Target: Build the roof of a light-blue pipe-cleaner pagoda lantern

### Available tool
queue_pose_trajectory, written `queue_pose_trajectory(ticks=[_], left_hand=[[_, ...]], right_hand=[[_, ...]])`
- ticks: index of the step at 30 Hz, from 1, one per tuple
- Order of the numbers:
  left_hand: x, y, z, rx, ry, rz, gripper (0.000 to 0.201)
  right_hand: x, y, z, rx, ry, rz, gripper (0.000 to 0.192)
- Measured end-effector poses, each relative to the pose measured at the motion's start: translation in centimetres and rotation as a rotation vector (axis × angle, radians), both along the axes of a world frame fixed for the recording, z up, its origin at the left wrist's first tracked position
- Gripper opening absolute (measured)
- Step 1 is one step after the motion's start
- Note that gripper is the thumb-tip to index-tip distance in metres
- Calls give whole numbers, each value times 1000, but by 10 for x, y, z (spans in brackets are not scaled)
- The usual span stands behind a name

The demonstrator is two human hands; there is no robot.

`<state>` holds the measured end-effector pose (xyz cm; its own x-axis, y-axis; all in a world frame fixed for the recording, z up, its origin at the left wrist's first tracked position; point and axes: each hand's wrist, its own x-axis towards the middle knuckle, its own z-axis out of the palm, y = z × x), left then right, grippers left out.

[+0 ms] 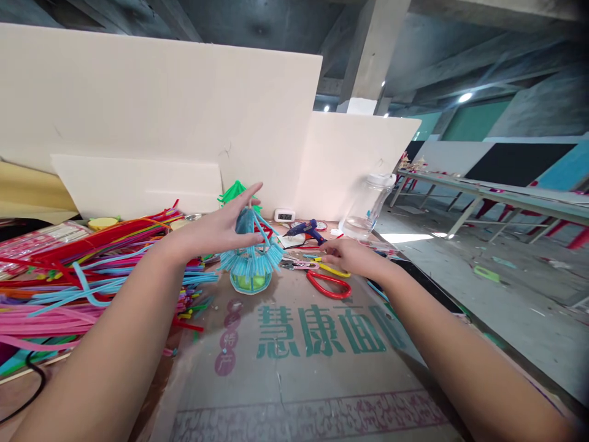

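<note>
In the head view a small pavilion-like model (251, 261) of light-blue fuzzy stems, with a yellow-green part at its base, stands on the table. My left hand (225, 224) is around its upper part, thumb and fingers spread apart; whether they touch it I cannot tell. A green pointed roof-like piece (237, 191) shows behind that hand. My right hand (347, 255) is lowered among the tools, fingers curled together; what they hold, if anything, is hidden. Closest to it are a blue glue gun (308, 231), red-handled scissors or pliers (327, 286) and a yellow-handled tool (335, 270).
Bundles of coloured fuzzy stems (59, 301) cover the table's left side. A small white digital clock (284, 215) and a clear water bottle (368, 209) stand near white boards (161, 110) at the back. A printed plastic sheet (294, 380) covers the front.
</note>
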<state>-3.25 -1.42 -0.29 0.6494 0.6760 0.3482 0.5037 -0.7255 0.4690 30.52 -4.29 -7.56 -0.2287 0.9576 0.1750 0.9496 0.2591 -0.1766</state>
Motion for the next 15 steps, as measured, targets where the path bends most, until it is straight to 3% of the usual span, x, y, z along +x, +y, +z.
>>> queue_pose_trajectory(ticks=[4, 6, 10, 13, 15], left_hand=[[-9, -9, 5, 148, 70, -22, 82], [-12, -13, 4, 163, 148, -16, 86], [-15, -18, -6, 241, 299, 66, 104], [-11, -18, -15, 340, 345, 106, 101], [-5, -18, -19, 413, 328, 105, 94]], right_hand=[[-14, 5, 2, 96, 70, -93, 24], [-18, 11, 1, 121, 104, -136, 24], [-17, 37, -4, 102, 170, -219, 42], [-12, 61, -12, 45, 236, -263, 54], [-10, 74, -19, 19, 289, -276, 52]])
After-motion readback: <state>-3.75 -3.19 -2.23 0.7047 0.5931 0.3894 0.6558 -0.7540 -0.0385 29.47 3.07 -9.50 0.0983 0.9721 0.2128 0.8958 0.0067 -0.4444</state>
